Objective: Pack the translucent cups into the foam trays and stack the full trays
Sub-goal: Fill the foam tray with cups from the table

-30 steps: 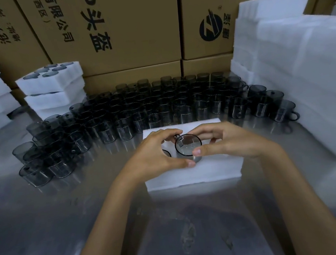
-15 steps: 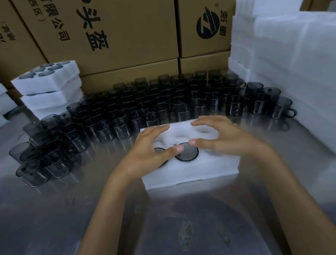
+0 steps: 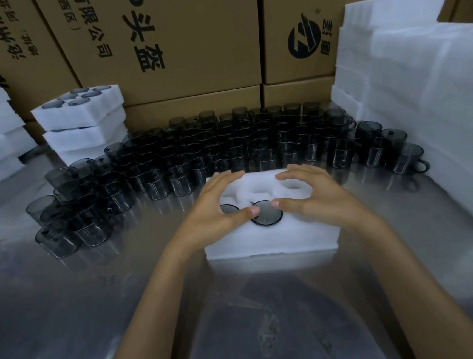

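Foam tray (image 3: 269, 241) at frame centre on the steel counter (image 3: 126, 303), with two translucent cups seated in its near row: one (image 3: 267, 216) at the middle, one (image 3: 230, 208) partly hidden beside the left hand (image 3: 218, 209). Far-row pockets show bare foam. Left hand and right hand (image 3: 314, 198) hover over the tray, fingers spread and relaxed, each grip apart and holding nothing. Loose cups (image 3: 227, 148) crowd the counter behind. Filled trays (image 3: 81, 118) stack at upper left; foam blocks (image 3: 422, 91) stand at right; cardboard boxes (image 3: 174, 41) line the back.
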A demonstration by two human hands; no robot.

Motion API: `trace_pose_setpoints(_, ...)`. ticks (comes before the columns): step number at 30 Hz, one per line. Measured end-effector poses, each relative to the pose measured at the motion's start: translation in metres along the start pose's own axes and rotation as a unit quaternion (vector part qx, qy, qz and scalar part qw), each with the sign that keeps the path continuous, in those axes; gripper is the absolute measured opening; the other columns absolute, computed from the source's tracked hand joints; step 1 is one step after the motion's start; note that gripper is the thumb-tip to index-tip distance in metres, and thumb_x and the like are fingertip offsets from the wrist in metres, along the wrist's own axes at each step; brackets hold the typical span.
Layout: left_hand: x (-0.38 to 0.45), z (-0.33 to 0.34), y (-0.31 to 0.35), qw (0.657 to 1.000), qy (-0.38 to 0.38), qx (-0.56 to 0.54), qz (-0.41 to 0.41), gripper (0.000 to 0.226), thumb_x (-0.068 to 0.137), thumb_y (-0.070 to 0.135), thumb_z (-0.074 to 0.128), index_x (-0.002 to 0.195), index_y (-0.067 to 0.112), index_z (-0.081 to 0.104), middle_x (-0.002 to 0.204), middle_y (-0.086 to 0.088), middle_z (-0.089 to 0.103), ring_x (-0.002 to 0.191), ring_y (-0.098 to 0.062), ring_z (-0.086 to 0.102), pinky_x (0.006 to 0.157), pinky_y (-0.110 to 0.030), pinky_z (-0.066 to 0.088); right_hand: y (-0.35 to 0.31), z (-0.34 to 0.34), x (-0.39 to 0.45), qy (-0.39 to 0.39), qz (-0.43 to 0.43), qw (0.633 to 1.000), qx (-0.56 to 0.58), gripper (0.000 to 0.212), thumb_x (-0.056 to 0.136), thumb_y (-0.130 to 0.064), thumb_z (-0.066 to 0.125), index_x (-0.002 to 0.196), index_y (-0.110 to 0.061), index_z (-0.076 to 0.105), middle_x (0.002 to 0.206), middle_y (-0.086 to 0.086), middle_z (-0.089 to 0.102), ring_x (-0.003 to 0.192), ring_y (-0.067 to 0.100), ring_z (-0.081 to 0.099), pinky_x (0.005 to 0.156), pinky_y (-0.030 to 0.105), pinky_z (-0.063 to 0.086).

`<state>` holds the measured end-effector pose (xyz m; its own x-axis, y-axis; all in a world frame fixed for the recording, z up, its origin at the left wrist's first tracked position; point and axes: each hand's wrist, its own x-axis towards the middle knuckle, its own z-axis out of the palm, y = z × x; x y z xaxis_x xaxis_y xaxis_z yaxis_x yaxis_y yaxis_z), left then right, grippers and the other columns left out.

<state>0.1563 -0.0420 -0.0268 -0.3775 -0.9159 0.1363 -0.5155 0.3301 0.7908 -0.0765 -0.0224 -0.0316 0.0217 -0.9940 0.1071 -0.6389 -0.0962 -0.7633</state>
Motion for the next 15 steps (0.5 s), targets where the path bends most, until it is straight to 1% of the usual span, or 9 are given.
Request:
trace_pose_setpoints(2,0.003,-0.009,-0.001,0.997,0.041,-0.067,-0.010,0.055,0.088,0.035,0.072,0.138,0.040,0.051,0.150,0.019,0.041,0.141,-0.001,0.031,0.112,-0.022,0.030,-0.003,0.009,0.001,0.036,0.001,0.998,0.044,0.049,0.077,-0.046,0.081,0.123,-0.038,0.064,0.149,-0.017,0.040,0.145,0.002,0.021,0.107,0.021,0.017)
trace_pose_setpoints(4,0.003,-0.020,-0.007,0.989,0.129,-0.065,-0.023,0.042,0.094,0.023,0.065,0.135,0.031,0.057,0.141,0.012,0.051,0.129,-0.005,0.045,0.113,-0.033,0.038,-0.004,0.016,0.003,0.071,-0.002,0.994,0.081,0.039,0.082,-0.042,0.078,0.118,-0.034,0.067,0.143,-0.014,0.047,0.141,0.001,0.030,0.107,0.020,0.022)
trace_pose_setpoints(5,0.003,-0.026,-0.012,0.978,0.202,-0.003,-0.040,0.040,0.095,0.016,0.062,0.132,0.027,0.059,0.138,0.008,0.054,0.126,-0.009,0.048,0.115,-0.040,0.035,-0.004,0.018,0.003,0.093,-0.005,0.991,0.097,0.033,0.085,-0.040,0.076,0.116,-0.032,0.069,0.137,-0.015,0.052,0.136,0.000,0.037,0.106,0.016,0.025)
trace_pose_setpoints(6,0.001,-0.033,-0.020,0.954,0.278,0.083,-0.069,0.040,0.092,0.012,0.059,0.130,0.024,0.061,0.136,0.002,0.056,0.128,-0.016,0.048,0.118,-0.047,0.028,-0.004,0.019,0.004,0.118,-0.008,0.986,0.114,0.026,0.088,-0.038,0.073,0.112,-0.031,0.070,0.130,-0.017,0.058,0.129,-0.004,0.044,0.102,0.010,0.029)
trace_pose_setpoints(8,-0.005,-0.050,-0.036,0.875,0.375,0.258,-0.166,0.044,0.084,0.012,0.058,0.128,0.016,0.059,0.142,-0.010,0.049,0.139,-0.030,0.035,0.118,-0.060,0.006,-0.003,0.017,0.005,0.161,-0.005,0.974,0.158,0.014,0.093,-0.033,0.067,0.105,-0.030,0.072,0.115,-0.022,0.066,0.111,-0.010,0.054,0.097,0.009,0.038)
trace_pose_setpoints(9,-0.010,-0.059,-0.046,0.842,0.387,0.306,-0.220,0.045,0.083,0.015,0.060,0.128,0.011,0.058,0.144,-0.016,0.044,0.141,-0.034,0.028,0.116,-0.064,0.000,-0.002,0.016,0.005,0.175,0.000,0.968,0.179,0.011,0.094,-0.030,0.065,0.103,-0.029,0.072,0.110,-0.022,0.069,0.109,-0.010,0.057,0.097,0.014,0.041)
trace_pose_setpoints(10,-0.014,-0.067,-0.054,0.822,0.383,0.324,-0.269,0.045,0.084,0.019,0.061,0.126,0.005,0.057,0.144,-0.021,0.042,0.141,-0.038,0.026,0.117,-0.065,-0.003,-0.001,0.015,0.006,0.186,0.005,0.963,0.196,0.011,0.095,-0.027,0.063,0.101,-0.028,0.073,0.107,-0.021,0.070,0.108,-0.009,0.058,0.097,0.017,0.043)
trace_pose_setpoints(12,-0.023,-0.078,-0.065,0.810,0.361,0.317,-0.336,0.046,0.087,0.026,0.064,0.123,-0.003,0.056,0.138,-0.029,0.044,0.136,-0.044,0.032,0.118,-0.064,0.000,0.001,0.016,0.007,0.202,0.013,0.956,0.213,0.014,0.096,-0.022,0.060,0.097,-0.027,0.073,0.103,-0.020,0.071,0.109,-0.004,0.060,0.095,0.018,0.044)
trace_pose_setpoints(15,-0.029,-0.083,-0.074,0.808,0.347,0.308,-0.363,0.044,0.087,0.023,0.068,0.122,-0.001,0.057,0.128,-0.029,0.053,0.127,-0.044,0.041,0.116,-0.061,0.014,0.003,0.017,0.009,0.208,0.023,0.951,0.225,0.015,0.095,-0.022,0.060,0.094,-0.028,0.073,0.102,-0.019,0.071,0.110,0.001,0.062,0.091,0.014,0.043)
